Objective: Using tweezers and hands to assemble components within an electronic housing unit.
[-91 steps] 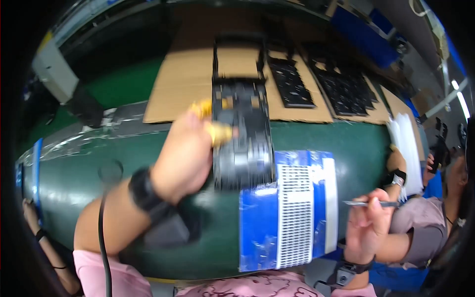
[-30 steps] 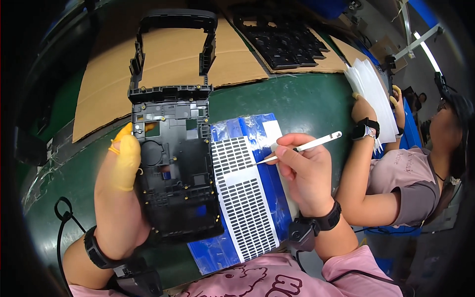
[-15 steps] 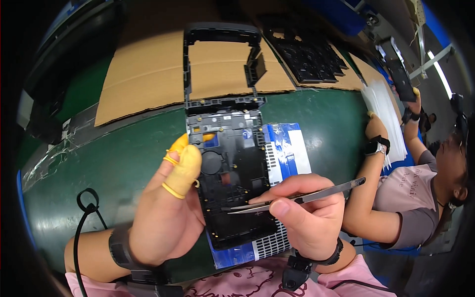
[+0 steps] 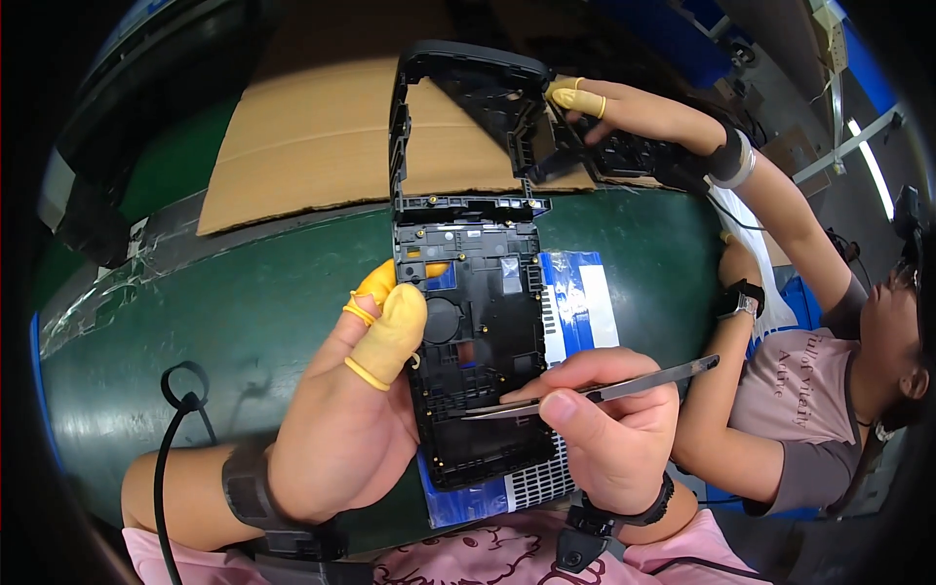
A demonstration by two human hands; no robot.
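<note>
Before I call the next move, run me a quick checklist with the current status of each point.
1. Left hand gripping the black housing: ok, held at its left edge.
2. Right hand holding the tweezers: ok, between thumb and fingers.
3. Tweezers' tips over the housing: ok, over its lower part in this view.
4. A piece between the tips: cannot tell, too small against the black.
5. Sheet of black rectangles uncovered: not ok, the housing hides part of it.
6. Co-worker's raised hand clear of the housing's top: cannot tell, they appear close together.
</note>
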